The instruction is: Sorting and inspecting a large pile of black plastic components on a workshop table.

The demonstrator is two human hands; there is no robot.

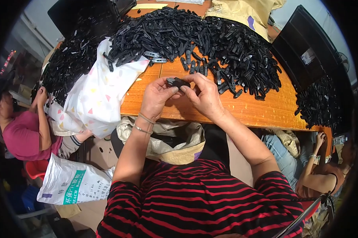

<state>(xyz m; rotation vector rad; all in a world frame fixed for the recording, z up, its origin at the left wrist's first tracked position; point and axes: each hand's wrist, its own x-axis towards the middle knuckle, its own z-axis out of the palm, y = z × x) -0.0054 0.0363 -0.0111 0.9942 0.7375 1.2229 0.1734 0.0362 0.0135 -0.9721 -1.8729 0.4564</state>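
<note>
A small black plastic piece (176,82) is pinched between both hands above the orange wooden table (262,111). My left hand (156,97) grips its left end with thumb and fingers. My right hand (204,96) grips its right end. Thin bracelets circle my left wrist. Just beyond the hands lies a large heap of black plastic pieces (202,37), with several stray ones close to my fingers.
A white patterned cloth (97,93) drapes over the table's left edge under another black heap (70,63). An open sack (175,144) hangs below the table's front edge. Black bins (301,47) stand at right. One seated person (22,127) is at left, another (321,174) at right. A white printed bag (74,182) lies on the floor.
</note>
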